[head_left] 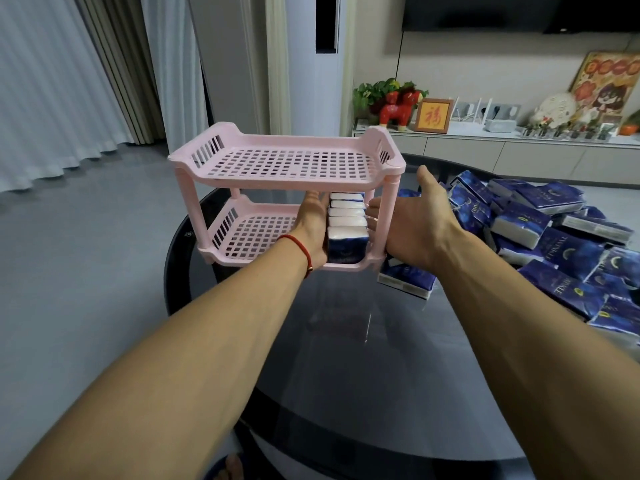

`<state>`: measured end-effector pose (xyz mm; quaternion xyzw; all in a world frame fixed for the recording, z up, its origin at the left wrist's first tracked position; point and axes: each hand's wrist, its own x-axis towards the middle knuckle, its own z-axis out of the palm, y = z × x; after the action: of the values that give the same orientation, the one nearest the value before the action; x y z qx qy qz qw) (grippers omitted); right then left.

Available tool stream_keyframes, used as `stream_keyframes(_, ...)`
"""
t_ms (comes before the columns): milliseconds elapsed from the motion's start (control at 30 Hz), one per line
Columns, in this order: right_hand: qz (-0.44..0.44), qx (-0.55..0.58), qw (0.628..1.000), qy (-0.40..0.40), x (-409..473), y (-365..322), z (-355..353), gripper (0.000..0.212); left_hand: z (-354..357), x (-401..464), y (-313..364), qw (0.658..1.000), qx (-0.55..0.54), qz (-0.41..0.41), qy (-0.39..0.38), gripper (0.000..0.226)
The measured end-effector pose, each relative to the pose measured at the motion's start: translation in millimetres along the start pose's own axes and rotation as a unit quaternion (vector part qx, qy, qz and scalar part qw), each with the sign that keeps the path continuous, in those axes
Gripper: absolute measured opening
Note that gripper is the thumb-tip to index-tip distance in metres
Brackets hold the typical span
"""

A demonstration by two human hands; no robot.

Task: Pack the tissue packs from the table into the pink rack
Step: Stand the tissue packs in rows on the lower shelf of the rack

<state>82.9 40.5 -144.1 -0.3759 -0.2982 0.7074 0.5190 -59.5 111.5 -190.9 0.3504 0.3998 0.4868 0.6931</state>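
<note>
The two-tier pink rack (277, 161) of perforated plastic stands at twelve o'clock on the glossy dark desk (363, 358). Its lower tier holds a row of tissue packs (347, 223) set upright at the right end; the top tier carries nothing. The left hand (313, 223) lies flat against that row, fingers straight. The right hand (415, 220) is spread by the rack's post. Loose blue tissue packs (561, 244) heap at three o'clock.
</note>
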Motion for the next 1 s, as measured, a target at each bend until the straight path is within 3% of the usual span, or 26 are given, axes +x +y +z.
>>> stream_keyframes(433, 0.031, -0.055, 0.998, 0.001, 17, 0, -1, 0.093, 4, -2, 2, 0.998, 0.062, 0.016, 0.016, 0.047)
stream_keyframes(567, 0.012, -0.061, 0.998, 0.009, 17, -5, -8, 0.096, 2, -7, 3, 0.998, 0.057, 0.009, 0.028, 0.054)
stream_keyframes(667, -0.004, -0.087, 0.996, 0.011, 10, -14, -13, 0.095, -5, -17, 0, 0.994, 0.09, 0.047, 0.051, 0.049)
stream_keyframes(767, -0.025, -0.092, 0.995, 0.022, -3, -20, -16, 0.093, -12, -28, -2, 0.991, 0.103, 0.082, 0.025, 0.056)
stream_keyframes(867, -0.065, -0.091, 0.99, 0.088, -23, -24, -15, 0.079, -7, -41, 2, 0.996, 0.078, 0.037, 0.01, 0.066)
stream_keyframes(1000, -0.128, -0.199, 0.945, 0.225, -70, -17, -14, 0.036, 7, -52, 6, 0.999, 0.027, -0.007, 0.018, 0.072)
